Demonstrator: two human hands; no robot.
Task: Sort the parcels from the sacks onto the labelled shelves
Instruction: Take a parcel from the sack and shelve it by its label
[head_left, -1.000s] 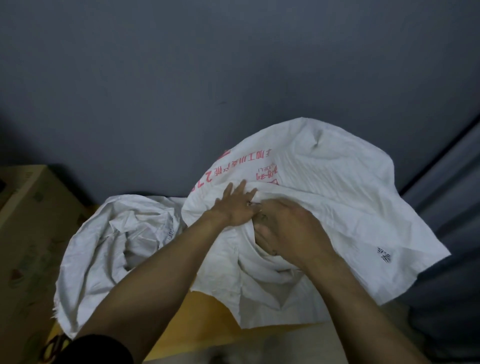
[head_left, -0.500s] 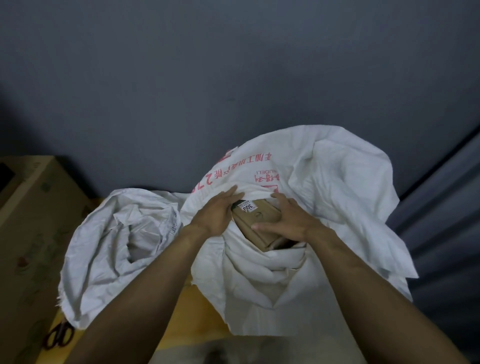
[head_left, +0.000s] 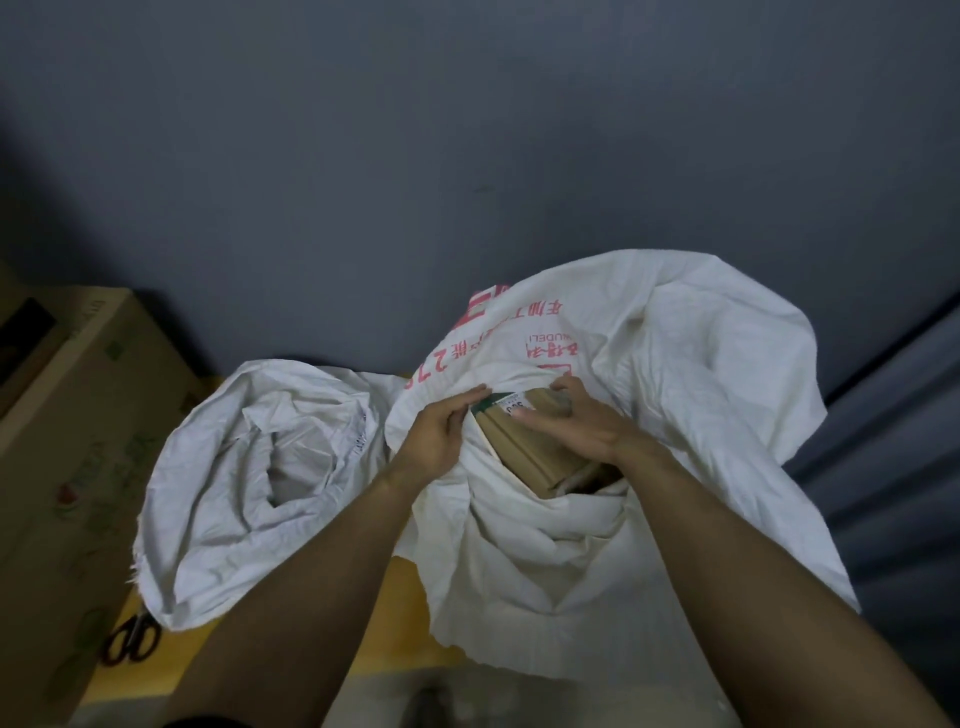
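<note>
A white woven sack (head_left: 675, 389) with red print stands open in front of me. Inside its mouth a brown cardboard parcel (head_left: 524, 452) with a small white label shows. My right hand (head_left: 571, 423) lies over the parcel's top, fingers curled round its far edge. My left hand (head_left: 441, 431) grips the sack's rim at the left of the mouth and holds it aside. A second white sack (head_left: 234, 467) lies slumped open to the left; its contents are hidden.
A large cardboard box (head_left: 67, 441) stands at the left. Black-handled scissors (head_left: 132, 642) lie on the yellow surface (head_left: 395, 623) beside it. A dark grey wall is behind, and a grey panel (head_left: 893, 441) at the right.
The sack's mouth went from closed to pulled open, exposing the parcel. My right hand moved onto the parcel and took hold of it; the left stayed on the rim.
</note>
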